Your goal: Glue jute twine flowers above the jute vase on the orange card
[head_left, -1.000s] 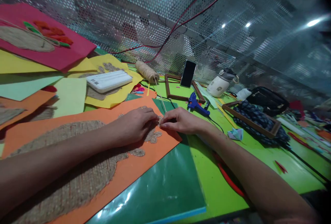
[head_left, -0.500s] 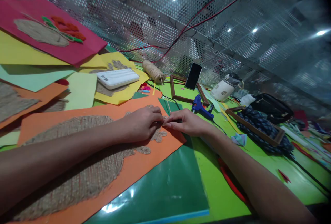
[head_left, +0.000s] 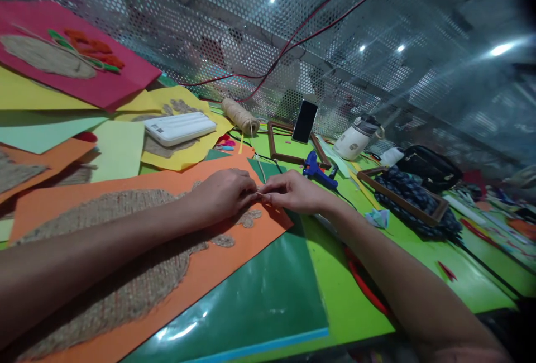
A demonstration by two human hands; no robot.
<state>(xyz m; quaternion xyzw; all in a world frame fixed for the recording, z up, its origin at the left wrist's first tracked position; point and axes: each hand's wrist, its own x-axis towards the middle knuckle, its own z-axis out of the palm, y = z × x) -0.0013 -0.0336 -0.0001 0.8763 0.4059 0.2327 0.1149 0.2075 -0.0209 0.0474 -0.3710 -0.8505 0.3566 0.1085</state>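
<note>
On the far left, crimson sheet: a flat crimson paper sheet, with an oval of tan twine lying on it.
Jute shape: a large, rounded, brown-striped jute shape on a bright orange sheet, partly hidden by my left forearm.
Left hand: my left hand is curled palm-down, fingertips closed on a thin strand of pale twine.
Spool: a beige twine spool lies beyond; a length seems to run from it towards my fingers.
Twine strand: between my fingertips, over the orange sheet, near small jute petals. It shows more plainly than a second ago; I judge it is being worked by fingertip, not yet laid down.
Right hand: my right hand pinches the same strand, thumb against fingers.
Glue gun: a blue plastic glue gun, untouched.
</note>
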